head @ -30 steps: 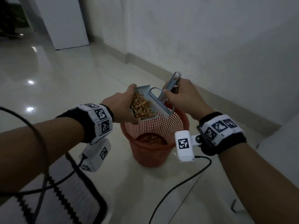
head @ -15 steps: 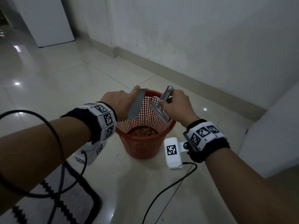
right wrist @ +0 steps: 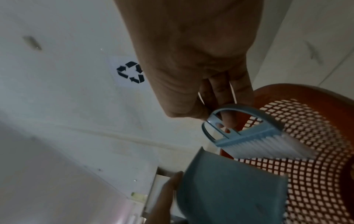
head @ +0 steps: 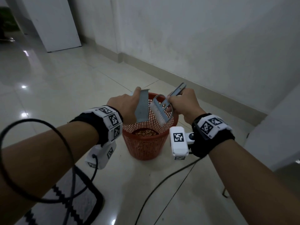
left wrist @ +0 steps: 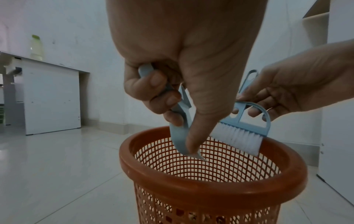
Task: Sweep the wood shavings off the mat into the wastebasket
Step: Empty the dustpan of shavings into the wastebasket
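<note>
Orange mesh plastic forms the wastebasket (head: 146,143), which stands on the tiled floor (head: 65,78) near the wall skirting. Wood shavings (head: 145,132) lie at its bottom. The left hand (head: 125,105) curls its fingers round the handle of the blue-grey dustpan (head: 142,108), with the thumb laid along the pan. The pan is held steeply, lip down over the basket's left rim, so that contents slide out by gravity. The right hand (head: 183,103) pinches the handle of the small brush (head: 159,111), its white bristles angled down inside the opening beside the pan. This placement probably allows residue to be flicked from the pan into the basket. No shavings are visible on the pan surfaces shown. A corner of the black-bordered mat (head: 84,200) lies on the floor near the person, well apart from the basket; shavings on it cannot be judged.
</note>
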### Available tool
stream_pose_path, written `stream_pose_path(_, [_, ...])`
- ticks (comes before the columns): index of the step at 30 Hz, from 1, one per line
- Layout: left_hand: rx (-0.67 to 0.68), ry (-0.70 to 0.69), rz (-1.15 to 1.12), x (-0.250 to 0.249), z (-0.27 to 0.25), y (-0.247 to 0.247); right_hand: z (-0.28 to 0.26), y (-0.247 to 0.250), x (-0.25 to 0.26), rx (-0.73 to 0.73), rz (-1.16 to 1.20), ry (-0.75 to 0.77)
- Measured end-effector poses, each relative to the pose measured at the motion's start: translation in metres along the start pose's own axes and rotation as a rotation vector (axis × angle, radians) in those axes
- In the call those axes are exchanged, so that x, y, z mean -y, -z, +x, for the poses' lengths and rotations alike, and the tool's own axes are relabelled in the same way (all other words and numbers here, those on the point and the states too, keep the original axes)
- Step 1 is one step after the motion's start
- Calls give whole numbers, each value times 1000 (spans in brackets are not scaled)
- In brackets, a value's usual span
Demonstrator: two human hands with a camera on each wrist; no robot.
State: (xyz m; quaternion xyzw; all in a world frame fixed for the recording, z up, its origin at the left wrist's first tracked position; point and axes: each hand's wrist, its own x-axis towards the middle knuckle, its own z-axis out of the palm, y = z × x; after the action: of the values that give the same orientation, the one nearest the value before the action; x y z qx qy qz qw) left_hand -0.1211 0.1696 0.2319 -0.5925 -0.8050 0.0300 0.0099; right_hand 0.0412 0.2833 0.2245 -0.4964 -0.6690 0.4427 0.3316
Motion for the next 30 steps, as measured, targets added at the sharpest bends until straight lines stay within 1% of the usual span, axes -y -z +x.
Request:
stream_pose_path(3, [-12,-8,-7,-3,-1,3,-1,-8,0,-65,-25,40])
stream_pose_path(6, [12,-2,-17,-6,-1,5,-3,-13,0,-36,-36,17])
stream_pose_path(7, [19,0,-14,-6,0,5,-3,-14,0,-47,-27,18])
stream_pose_path(10, [6,7,21,-10,-1,7,-4,-17,-1,-136,3,33])
stream_pose_path(13, [-23,-5,38,-15,-3,6,-6,-21,-1,-87,0,31])
stream_pose_path(16, [-41,-13,17,-18,-4,4,-5,-24,-1,-153,67,-11])
stream_pose_path(18, [-38,-17,12,-18,-5,4,-6,-27,-3,-87,117,-57])
stream_pose_path(19, [-33,-15,2,-18,-6,5,-3,-29,-8,-90,145,-67])
stream_pose_path(21, [-35,-11,-20,-18,-7,4,-1,-28,-11,-177,209,-77])
stream_pose_path(22, [-39,-14,-33,-18,-7,5,-7,-27,-8,-171,227,-82])
stream_pose_path(23, [-39,-13,-54,-18,-8,5,-11,-28,-6,-126,236,-77])
stream_pose_path(24, [-37,-10,-87,-18,-9,6,-17,-28,-4,-80,227,-47])
stream_pose_path(25, [-28,5,-150,-18,-10,7,-21,-28,-3,-59,188,22])
stream_pose_path(27, [0,36,-400,-17,-15,10,-30,-25,-3,-97,66,227])
stream_pose_path(29, [-26,45,-661,-15,-20,15,-42,-22,-1,-115,-62,422])
stream_pose_path(30, [-43,37,-750,-15,-24,19,-49,-21,1,-125,-105,513])
